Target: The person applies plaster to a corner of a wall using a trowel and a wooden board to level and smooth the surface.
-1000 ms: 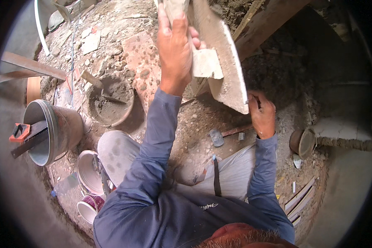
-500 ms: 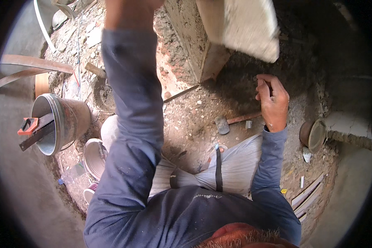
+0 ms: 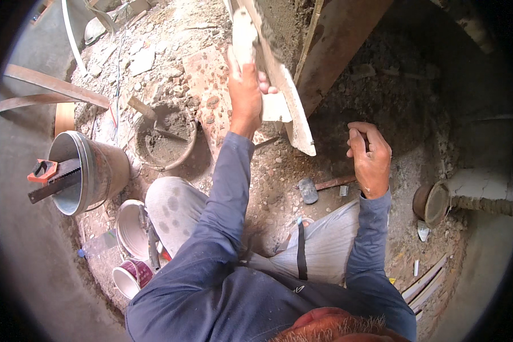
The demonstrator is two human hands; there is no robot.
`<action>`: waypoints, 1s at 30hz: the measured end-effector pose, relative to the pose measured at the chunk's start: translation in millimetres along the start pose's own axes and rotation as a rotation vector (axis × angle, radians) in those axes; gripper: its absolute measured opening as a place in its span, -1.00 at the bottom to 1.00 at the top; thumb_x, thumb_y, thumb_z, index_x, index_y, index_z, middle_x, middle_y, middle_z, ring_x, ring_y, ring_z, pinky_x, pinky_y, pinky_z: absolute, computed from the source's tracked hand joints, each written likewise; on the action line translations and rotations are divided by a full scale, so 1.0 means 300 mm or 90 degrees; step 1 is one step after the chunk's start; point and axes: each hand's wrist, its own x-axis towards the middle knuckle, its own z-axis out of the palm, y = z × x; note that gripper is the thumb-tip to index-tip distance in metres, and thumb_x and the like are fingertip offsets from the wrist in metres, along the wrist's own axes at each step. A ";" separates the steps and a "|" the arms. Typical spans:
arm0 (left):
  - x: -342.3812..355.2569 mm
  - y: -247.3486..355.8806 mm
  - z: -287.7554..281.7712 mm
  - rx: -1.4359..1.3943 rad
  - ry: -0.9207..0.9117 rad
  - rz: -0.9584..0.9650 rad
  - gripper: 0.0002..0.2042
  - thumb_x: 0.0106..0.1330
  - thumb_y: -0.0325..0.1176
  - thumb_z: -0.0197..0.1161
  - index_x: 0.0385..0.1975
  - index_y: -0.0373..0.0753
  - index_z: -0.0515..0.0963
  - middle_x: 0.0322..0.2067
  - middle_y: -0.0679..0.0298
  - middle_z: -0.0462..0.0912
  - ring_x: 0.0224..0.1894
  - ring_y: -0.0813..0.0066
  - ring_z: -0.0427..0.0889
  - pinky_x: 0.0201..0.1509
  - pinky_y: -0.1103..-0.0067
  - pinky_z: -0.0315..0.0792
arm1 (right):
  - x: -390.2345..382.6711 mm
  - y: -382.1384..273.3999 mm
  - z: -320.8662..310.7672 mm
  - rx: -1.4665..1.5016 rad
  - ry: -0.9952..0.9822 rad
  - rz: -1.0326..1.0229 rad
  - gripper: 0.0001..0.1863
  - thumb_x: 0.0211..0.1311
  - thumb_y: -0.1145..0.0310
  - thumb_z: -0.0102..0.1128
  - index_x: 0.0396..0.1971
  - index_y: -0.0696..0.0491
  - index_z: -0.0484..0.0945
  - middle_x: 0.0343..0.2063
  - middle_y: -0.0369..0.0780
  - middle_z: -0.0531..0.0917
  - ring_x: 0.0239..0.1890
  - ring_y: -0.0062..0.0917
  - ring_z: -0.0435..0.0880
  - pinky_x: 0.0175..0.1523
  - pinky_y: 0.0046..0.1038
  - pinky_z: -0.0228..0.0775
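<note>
My left hand (image 3: 246, 100) grips a pale plasterer's float (image 3: 299, 122), its fingers wrapped round the handle behind the board. The float stands on edge beside a mortar-smeared pillar (image 3: 282, 23). My right hand (image 3: 370, 159) hovers over the dirt floor with fingers loosely curled and the thumb close to them; nothing shows in it. Below it lies a hammer (image 3: 308, 191) with a wooden handle. Left of my left forearm, a round tub (image 3: 192, 139) holds grey mortar and a trowel (image 3: 141, 107) with a wooden handle.
A large bucket (image 3: 111, 171) with a handsaw (image 3: 54, 181) in it stands at left. Near my knee are a white bucket (image 3: 132, 225), a small purple-and-white pail (image 3: 141, 271) and a plastic bottle (image 3: 100, 240). At right lie a round tin (image 3: 436, 202) and wood strips (image 3: 424, 279).
My left hand has come down and nearer with the float, which has turned edge-on. The mortar tub has come into view. My right hand has dropped slightly, its fingers still curled.
</note>
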 end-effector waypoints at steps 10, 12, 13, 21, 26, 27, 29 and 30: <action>0.073 -0.538 -0.328 0.035 0.136 -0.187 -0.80 0.52 -0.20 0.06 -0.17 -0.21 0.46 -0.56 0.40 0.42 -0.66 0.63 0.42 -0.58 0.55 0.54 | -0.001 -0.013 0.048 0.008 -0.042 0.023 -0.81 0.42 0.38 0.17 -0.14 0.18 0.65 -0.45 -0.20 0.64 -0.56 -0.60 0.57 -0.44 -0.50 0.43; 0.046 -0.590 -0.364 0.023 0.144 -0.216 -0.81 0.49 -0.19 0.08 -0.21 -0.17 0.44 -0.58 0.41 0.43 -0.64 0.62 0.44 -0.56 0.53 0.54 | -0.005 -0.020 0.054 -0.018 -0.048 0.030 -0.81 0.42 0.38 0.17 -0.15 0.18 0.65 -0.46 -0.20 0.64 -0.57 -0.59 0.57 -0.44 -0.48 0.43; 0.040 -0.588 -0.356 0.001 0.144 -0.231 -0.81 0.49 -0.18 0.09 -0.22 -0.16 0.43 -0.57 0.41 0.44 -0.63 0.62 0.45 -0.54 0.54 0.55 | -0.002 -0.020 0.054 -0.031 -0.043 0.021 -0.81 0.41 0.38 0.17 -0.15 0.18 0.64 -0.46 -0.20 0.64 -0.57 -0.59 0.57 -0.45 -0.48 0.42; -0.065 -0.200 -0.097 -0.145 -0.073 -0.016 -0.44 0.56 -0.10 0.11 0.42 -0.06 0.07 -0.53 0.38 0.37 -0.64 0.64 0.40 -0.57 0.57 0.56 | 0.015 -0.048 0.035 -0.040 -0.011 0.024 -0.83 0.38 0.39 0.17 -0.18 0.17 0.64 -0.46 -0.16 0.65 -0.60 -0.53 0.59 -0.44 -0.42 0.44; -0.061 0.192 0.115 -0.033 -0.264 0.187 -0.21 0.57 -0.07 0.04 0.57 0.01 -0.35 -0.54 0.35 0.40 -0.72 0.63 0.44 -0.66 0.58 0.63 | 0.018 -0.023 0.054 -0.050 -0.018 -0.028 -0.83 0.34 0.42 0.17 -0.18 0.18 0.63 -0.41 -0.09 0.67 -0.58 -0.42 0.65 -0.41 -0.36 0.46; -0.037 0.249 0.157 -0.031 -0.291 0.231 -0.22 0.58 -0.07 0.04 0.57 -0.01 -0.34 -0.55 0.34 0.40 -0.72 0.63 0.44 -0.66 0.59 0.63 | 0.012 -0.018 0.050 -0.051 -0.013 -0.035 -0.83 0.33 0.43 0.17 -0.18 0.18 0.63 -0.40 -0.08 0.68 -0.57 -0.40 0.66 -0.40 -0.34 0.47; 0.010 0.373 0.233 -0.008 -0.321 0.317 -0.22 0.58 -0.07 0.05 0.57 -0.06 -0.31 -0.56 0.33 0.41 -0.71 0.61 0.45 -0.64 0.58 0.63 | 0.004 -0.007 0.032 -0.061 0.002 -0.051 -0.83 0.32 0.44 0.16 -0.18 0.18 0.63 -0.40 -0.08 0.68 -0.56 -0.39 0.67 -0.39 -0.34 0.47; 0.038 0.433 0.269 0.013 -0.327 0.359 -0.23 0.57 -0.08 0.05 0.57 -0.09 -0.28 -0.56 0.32 0.42 -0.70 0.60 0.46 -0.64 0.58 0.62 | 0.000 0.004 0.018 -0.070 0.015 -0.062 -0.83 0.32 0.45 0.16 -0.18 0.17 0.64 -0.40 -0.09 0.68 -0.57 -0.40 0.66 -0.40 -0.35 0.47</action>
